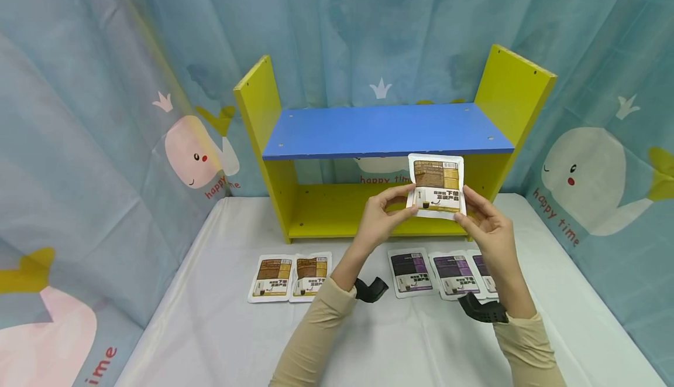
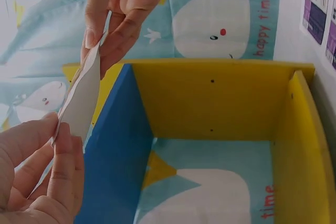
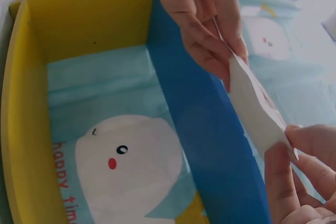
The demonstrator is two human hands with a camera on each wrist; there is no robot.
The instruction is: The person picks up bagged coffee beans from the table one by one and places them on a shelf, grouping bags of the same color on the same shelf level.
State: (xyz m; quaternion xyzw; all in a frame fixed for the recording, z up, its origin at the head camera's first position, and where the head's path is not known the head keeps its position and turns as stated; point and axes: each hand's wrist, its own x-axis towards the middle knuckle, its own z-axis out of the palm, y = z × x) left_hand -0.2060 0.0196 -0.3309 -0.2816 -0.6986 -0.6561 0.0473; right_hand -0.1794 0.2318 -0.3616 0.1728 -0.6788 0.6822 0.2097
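A white-edged packet with a brown and yellow label is held up in front of the shelf, label toward the head camera. My left hand pinches its left edge between thumb and fingers. Its right edge is pinched by my right hand. Both wrist views show the packet's plain white back, slightly bulged, with fingertips at opposite ends. In the head view the packet overlaps the front edge of the blue shelf board.
A yellow shelf unit stands at the table's back. Two brown-labelled packets lie at left on the white tablecloth. Toward the right are a black-labelled packet and two purple-labelled packets, partly behind my right wrist. A patterned curtain surrounds the table.
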